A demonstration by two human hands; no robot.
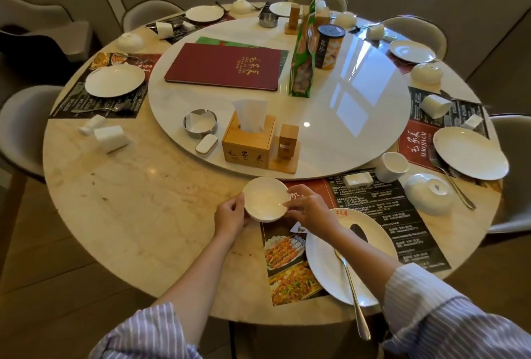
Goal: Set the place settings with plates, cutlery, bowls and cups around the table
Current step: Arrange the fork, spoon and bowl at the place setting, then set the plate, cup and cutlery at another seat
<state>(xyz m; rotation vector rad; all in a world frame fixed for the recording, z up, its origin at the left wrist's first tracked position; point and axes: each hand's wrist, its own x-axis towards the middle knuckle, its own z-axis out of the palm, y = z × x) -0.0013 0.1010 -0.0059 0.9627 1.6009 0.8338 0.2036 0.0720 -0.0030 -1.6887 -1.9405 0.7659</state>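
Observation:
Both hands hold a small white bowl [265,198], upright, at the near edge of the round marble table [129,200]. My left hand [230,215] grips its left rim and my right hand [309,209] pinches its right rim. The bowl is at the upper left corner of a printed placemat [402,215]. On that mat lies a white plate [324,258] with a spoon [352,295] resting across it. A white cup [392,166] and a white chopstick rest [357,180] stand at the mat's far edge. An upturned bowl [428,192] sits to the right.
A white turntable [344,117] fills the table's middle, carrying a red menu [224,67], a wooden tissue box [248,140], a steel ashtray [199,123], a snack bag [304,51] and a can [329,46]. Other place settings ring the table. Grey chairs [23,126] surround it.

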